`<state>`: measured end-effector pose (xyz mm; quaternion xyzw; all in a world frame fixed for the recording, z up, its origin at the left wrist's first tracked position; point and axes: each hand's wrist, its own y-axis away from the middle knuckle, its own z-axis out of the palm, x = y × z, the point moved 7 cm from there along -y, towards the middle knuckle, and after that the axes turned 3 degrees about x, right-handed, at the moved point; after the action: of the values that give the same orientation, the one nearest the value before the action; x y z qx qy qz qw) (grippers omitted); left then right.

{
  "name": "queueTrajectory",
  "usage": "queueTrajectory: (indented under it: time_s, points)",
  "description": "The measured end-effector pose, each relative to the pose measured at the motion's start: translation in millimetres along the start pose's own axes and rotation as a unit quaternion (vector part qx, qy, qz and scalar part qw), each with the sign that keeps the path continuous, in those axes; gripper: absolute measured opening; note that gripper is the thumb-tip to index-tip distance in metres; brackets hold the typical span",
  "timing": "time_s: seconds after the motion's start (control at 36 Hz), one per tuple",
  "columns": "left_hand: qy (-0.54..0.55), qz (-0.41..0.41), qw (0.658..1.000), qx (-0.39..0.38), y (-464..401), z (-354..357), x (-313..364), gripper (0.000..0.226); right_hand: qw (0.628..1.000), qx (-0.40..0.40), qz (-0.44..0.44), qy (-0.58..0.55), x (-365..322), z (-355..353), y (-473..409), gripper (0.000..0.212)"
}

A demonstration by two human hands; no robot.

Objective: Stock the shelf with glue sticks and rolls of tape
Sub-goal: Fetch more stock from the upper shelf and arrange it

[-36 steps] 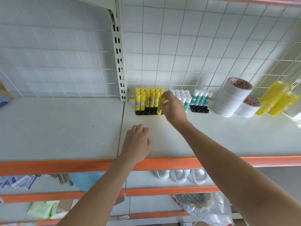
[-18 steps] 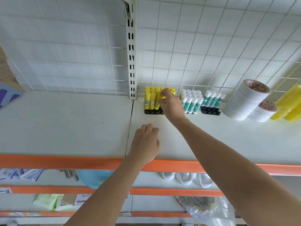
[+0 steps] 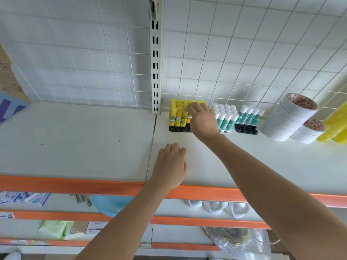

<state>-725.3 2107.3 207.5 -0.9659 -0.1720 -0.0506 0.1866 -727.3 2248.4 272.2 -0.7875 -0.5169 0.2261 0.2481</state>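
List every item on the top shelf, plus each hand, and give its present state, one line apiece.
yellow glue sticks: upright in a black tray, front row partly unfilled.
right hand: fingers curled round a yellow stick at the tray.
left hand: loosely curled, resting on the shelf, holding nothing.
green glue sticks: upright, capped.
second black tray: front holes empty.
white tape rolls: two leaning stacks.
yellow rolls: leaning, cut off by the frame edge.

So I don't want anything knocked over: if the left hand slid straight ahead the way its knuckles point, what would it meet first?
Probably the black tray under the yellow glue sticks. Bare shelf lies between them and the left hand, though depth is hard to judge.
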Motion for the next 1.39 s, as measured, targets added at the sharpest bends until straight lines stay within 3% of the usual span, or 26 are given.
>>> queueTrajectory:
  time_s: [0.47, 0.72, 0.94, 1.08, 1.25, 1.39]
  points:
    - [0.006, -0.009, 1.0, -0.023, 1, -2, 0, 0.011, 0.966, -0.256, 0.012, 0.034, 3, -3, 22, 0.073]
    - [0.002, -0.008, 0.999, -0.041, -2, -1, 0, 0.018, 0.971, -0.223, 0.085, 0.03, 7, -42, 51, 0.056]
    - [-0.044, 0.001, 0.991, -0.127, -9, -11, 15, 0.026, 0.973, -0.181, 0.144, -0.002, 15, -102, 87, 0.053]
    - [0.047, 0.022, 0.997, -0.059, -26, -52, 59, 0.024, 0.987, -0.098, 0.13, -0.01, 21, -163, 102, 0.047]
    - [0.091, 0.107, 0.989, 0.047, -36, -133, 150, 0.018, 0.993, 0.044, 0.107, 0.002, 42, -260, 123, 0.028]
    - [0.109, 0.151, 0.975, 0.118, -35, -204, 213, 0.018, 0.988, 0.13, 0.087, 0.011, 49, -335, 134, 0.031]
